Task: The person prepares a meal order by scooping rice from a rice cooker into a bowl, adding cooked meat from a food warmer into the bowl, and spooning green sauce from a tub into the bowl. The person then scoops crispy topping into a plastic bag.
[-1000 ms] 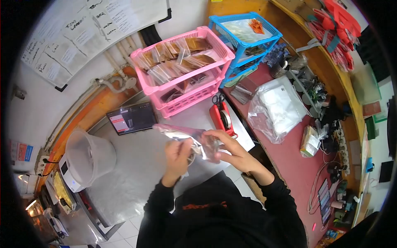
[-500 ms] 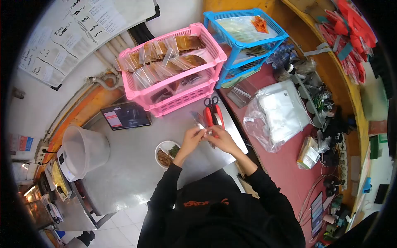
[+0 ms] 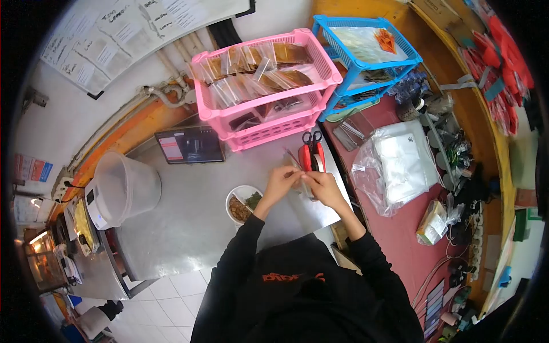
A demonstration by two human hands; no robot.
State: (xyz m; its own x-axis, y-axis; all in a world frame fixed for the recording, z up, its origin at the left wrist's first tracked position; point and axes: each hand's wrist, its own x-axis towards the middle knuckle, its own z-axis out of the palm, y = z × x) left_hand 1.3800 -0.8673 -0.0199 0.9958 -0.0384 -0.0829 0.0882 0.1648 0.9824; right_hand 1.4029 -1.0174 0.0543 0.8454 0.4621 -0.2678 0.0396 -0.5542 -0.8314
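My left hand and my right hand meet over the steel table, fingertips pinched together. Between them is a small clear plastic bag, its contents too blurred to make out. Just beyond my fingers lies a red tape dispenser, with black-handled scissors by its far end. To the left of my left wrist sits a round white divided bowl, with brown bits in one section and something green in another.
A pink tiered basket of sachets stands at the back, beside a blue rack. Left are a tablet and a clear tub on a scale. Plastic bags lie on the red table to my right.
The view has shifted, so the table and baskets appear farther right. My hands stay together at the small bag, with the fingers slightly rearranged.
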